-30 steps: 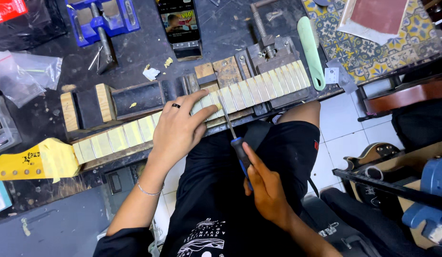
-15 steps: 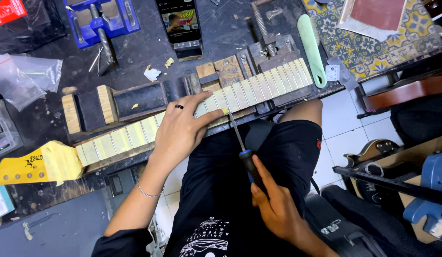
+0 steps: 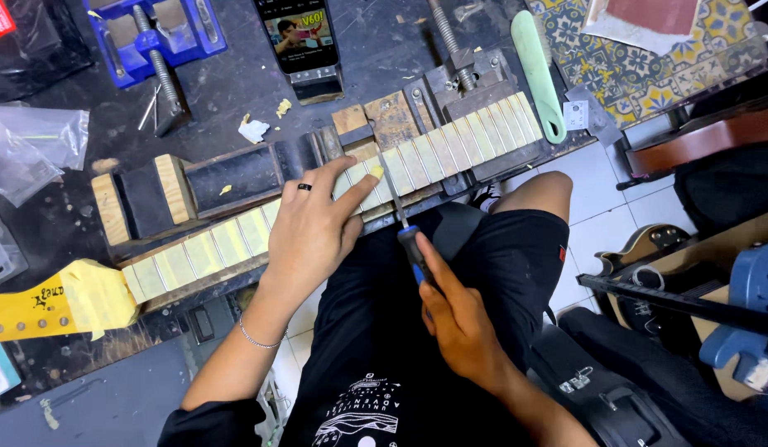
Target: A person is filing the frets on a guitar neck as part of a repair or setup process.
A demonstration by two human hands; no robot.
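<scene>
One long wooden guitar neck with taped frets [image 3: 235,240] lies across the dark desk [image 3: 235,83]. The left hand [image 3: 314,228] rests spread flat on it; the right hand [image 3: 458,319] grips one blue-handled file [image 3: 405,232]. Two vises nearby.

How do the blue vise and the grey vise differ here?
The blue vise stands apart at the bench's back, gripping nothing that shows; the grey vise sits right behind the guitar neck. The blue one is brightly painted, the grey one bare and dull. Both have a long screw.

Taped guitar neck [image 3: 417,161] clamped flat; blue-handled file [image 3: 407,232], probably, across fret
</scene>
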